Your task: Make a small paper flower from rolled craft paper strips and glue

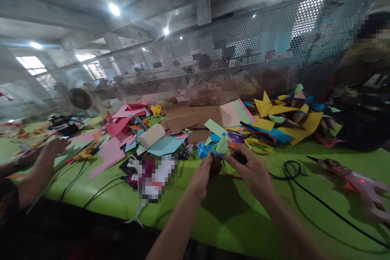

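Note:
My left hand (203, 174) is closed on a small blue and pale green paper piece (222, 146), held above the green table (179, 215). From the other side, my right hand (248, 166) pinches the blue part of the same piece between thumb and fingers. Just behind my hands lie red-handled scissors (264, 136) and yellow-handled scissors (258, 146). A blue shiny bundle (201, 150) is beside my left hand. Light blue paper (166, 145) and a beige roll (151, 136) lie farther left.
A pink glue gun (359, 187) with a black cable (323, 197) lies at right. Yellow paper shapes (271, 109) are piled behind, pink sheets (111, 152) at left. A power strip (132, 179) sits near the front edge. Another person's arms (38, 170) reach in at far left.

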